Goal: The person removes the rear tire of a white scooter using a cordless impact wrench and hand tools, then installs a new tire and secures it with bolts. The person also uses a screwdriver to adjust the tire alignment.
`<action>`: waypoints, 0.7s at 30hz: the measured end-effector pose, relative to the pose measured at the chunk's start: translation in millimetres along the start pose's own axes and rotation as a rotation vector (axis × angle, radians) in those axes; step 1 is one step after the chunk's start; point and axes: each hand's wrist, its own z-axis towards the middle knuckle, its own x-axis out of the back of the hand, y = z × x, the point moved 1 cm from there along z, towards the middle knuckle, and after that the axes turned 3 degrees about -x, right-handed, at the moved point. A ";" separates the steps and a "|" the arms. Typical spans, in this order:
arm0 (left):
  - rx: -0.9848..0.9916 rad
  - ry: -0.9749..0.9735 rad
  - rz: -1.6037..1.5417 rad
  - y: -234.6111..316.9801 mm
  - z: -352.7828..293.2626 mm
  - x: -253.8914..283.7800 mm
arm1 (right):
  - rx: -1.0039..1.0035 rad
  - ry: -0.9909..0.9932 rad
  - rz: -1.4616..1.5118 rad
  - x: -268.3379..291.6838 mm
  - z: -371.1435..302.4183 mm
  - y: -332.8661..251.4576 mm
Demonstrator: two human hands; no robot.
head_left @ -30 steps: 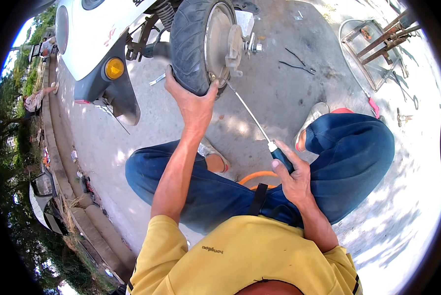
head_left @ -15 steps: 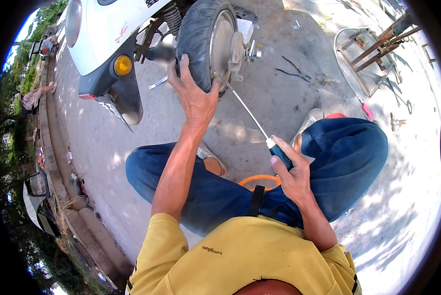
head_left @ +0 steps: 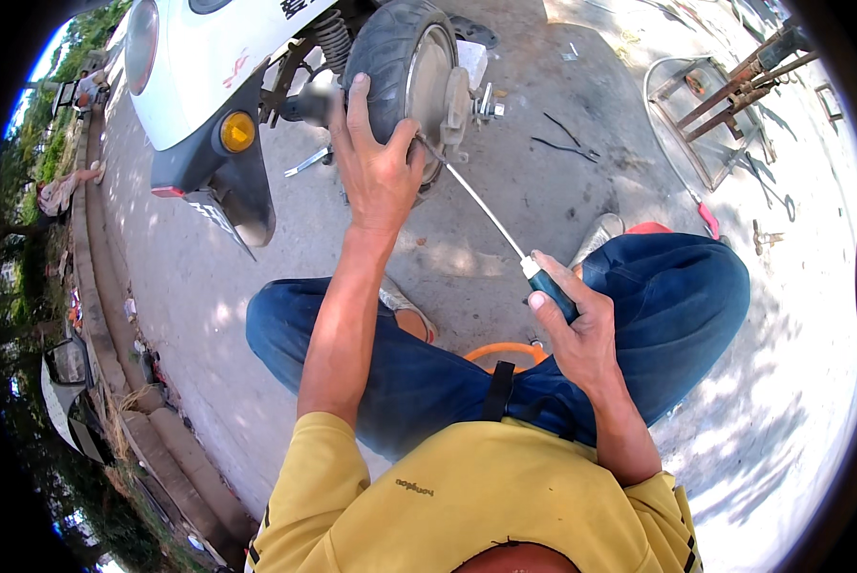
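Observation:
My right hand (head_left: 586,329) is closed around the dark green handle of a long screwdriver (head_left: 486,212). Its thin shaft runs up to the left, and the tip meets the edge between tyre and rim. My left hand (head_left: 383,181) grips the black tyre (head_left: 381,62) at its near end, two fingers stretched along the tread and the bent thumb at the rim side, beside the tip. The wheel's grey hub (head_left: 433,81) stays mounted on a white scooter (head_left: 194,76), with an axle and nut (head_left: 491,107) sticking out at the right. The exact contact at the tip is too small to make out.
Pliers (head_left: 567,148) lie on the concrete right of the wheel. A flat metal tool (head_left: 309,160) is on the ground left of the tyre. Farther right stand a rusty metal frame (head_left: 701,172) and a hose with a pink end (head_left: 708,220). Something orange and ring-shaped (head_left: 495,350) shows between my legs.
My left hand has shifted slightly up the tyre, and its thumb has bent in at the rim. My right hand has moved a little down and right, still holding the screwdriver.

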 end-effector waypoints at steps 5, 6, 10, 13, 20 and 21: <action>0.010 -0.023 -0.001 0.9 4.1 1.2 | 0.019 -0.007 -0.028 7.0 6.6 -11.9; 0.016 -0.034 0.004 2.1 4.7 2.3 | 0.019 -0.011 -0.039 9.4 7.3 -15.0; 0.039 -0.062 0.016 4.0 4.8 2.8 | 0.015 -0.037 -0.066 15.6 9.8 -25.4; 0.048 -0.067 0.011 3.2 3.9 2.5 | -0.027 -0.078 -0.095 19.4 11.3 -30.9; 0.056 -0.060 0.009 0.9 3.9 2.2 | 0.059 -0.020 -0.123 13.4 13.8 -28.5; 0.055 -0.062 0.024 -0.2 5.0 2.6 | 0.064 -0.011 -0.127 11.9 14.0 -30.1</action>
